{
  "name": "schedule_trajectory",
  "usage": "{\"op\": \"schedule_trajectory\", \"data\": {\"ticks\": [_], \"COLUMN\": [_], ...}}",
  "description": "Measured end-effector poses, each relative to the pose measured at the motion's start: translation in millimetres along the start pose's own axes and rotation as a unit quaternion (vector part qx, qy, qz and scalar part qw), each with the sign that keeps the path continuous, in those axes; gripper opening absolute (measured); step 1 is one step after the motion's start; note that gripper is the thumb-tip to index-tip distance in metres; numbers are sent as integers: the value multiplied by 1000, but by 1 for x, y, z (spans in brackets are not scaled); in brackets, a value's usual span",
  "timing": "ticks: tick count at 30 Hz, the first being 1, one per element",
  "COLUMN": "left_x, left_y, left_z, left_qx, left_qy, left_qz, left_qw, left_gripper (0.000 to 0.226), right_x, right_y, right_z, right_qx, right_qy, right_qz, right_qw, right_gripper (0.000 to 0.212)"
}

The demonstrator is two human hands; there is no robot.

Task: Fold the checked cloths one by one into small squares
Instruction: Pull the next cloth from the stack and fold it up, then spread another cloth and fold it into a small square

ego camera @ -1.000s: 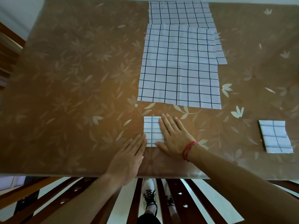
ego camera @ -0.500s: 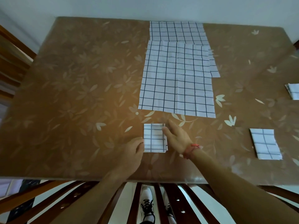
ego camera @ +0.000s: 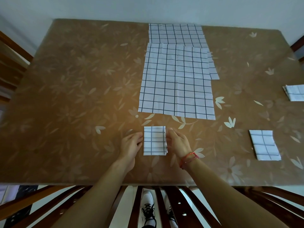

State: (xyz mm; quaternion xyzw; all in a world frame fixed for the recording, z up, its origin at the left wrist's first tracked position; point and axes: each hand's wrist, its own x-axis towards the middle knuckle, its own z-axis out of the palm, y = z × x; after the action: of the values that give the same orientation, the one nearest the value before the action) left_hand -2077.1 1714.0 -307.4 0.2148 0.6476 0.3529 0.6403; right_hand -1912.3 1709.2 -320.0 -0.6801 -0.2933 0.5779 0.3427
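Note:
A small folded checked cloth point(ego camera: 154, 140) lies near the front edge of the brown flowered table point(ego camera: 65, 96). My left hand point(ego camera: 130, 145) is at the cloth's left edge, fingers curled onto it. My right hand point(ego camera: 178, 142), with a red string at the wrist, curls its fingers round the right edge, where the layers show. Just beyond lies a large unfolded checked cloth point(ego camera: 176, 86), overlapping another unfolded cloth point(ego camera: 176, 33) at the far edge.
One folded square point(ego camera: 263, 145) lies at the front right, and another folded cloth point(ego camera: 294, 92) is cut off by the right border. A wooden chair point(ego camera: 9, 63) stands at the left. Chair slats point(ego camera: 189, 208) and my shoes point(ego camera: 148, 211) show below the table's front edge.
My right hand has lifted its flat palm off the folded cloth and moved to its right edge. The left hand's fingers went from flat to curled at the left edge. The camera tilted up.

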Motion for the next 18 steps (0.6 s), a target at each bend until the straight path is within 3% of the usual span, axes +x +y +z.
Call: {"op": "schedule_trajectory", "data": {"ticks": [5, 9, 16, 18], "left_x": [-1, -3, 2, 2], "left_y": [-5, -3, -5, -5], "left_z": [1, 2, 3, 3], "left_qx": [-8, -3, 16, 20], "left_qy": [-6, -6, -2, -3], "left_qz": [-3, -1, 15, 18], "left_qw": [1000, 1000, 1000, 1000], "left_gripper": [38, 16, 34, 27], "right_x": [0, 0, -8, -7], "right_y": [-9, -12, -6, -7], "right_z": [1, 1, 3, 3], "right_qx": [-7, -19, 11, 11], "right_qy": [23, 26, 21, 18], "right_qz": [2, -6, 5, 9], "right_qw": [1000, 999, 1000, 1000], "right_gripper": [38, 42, 32, 34]}}
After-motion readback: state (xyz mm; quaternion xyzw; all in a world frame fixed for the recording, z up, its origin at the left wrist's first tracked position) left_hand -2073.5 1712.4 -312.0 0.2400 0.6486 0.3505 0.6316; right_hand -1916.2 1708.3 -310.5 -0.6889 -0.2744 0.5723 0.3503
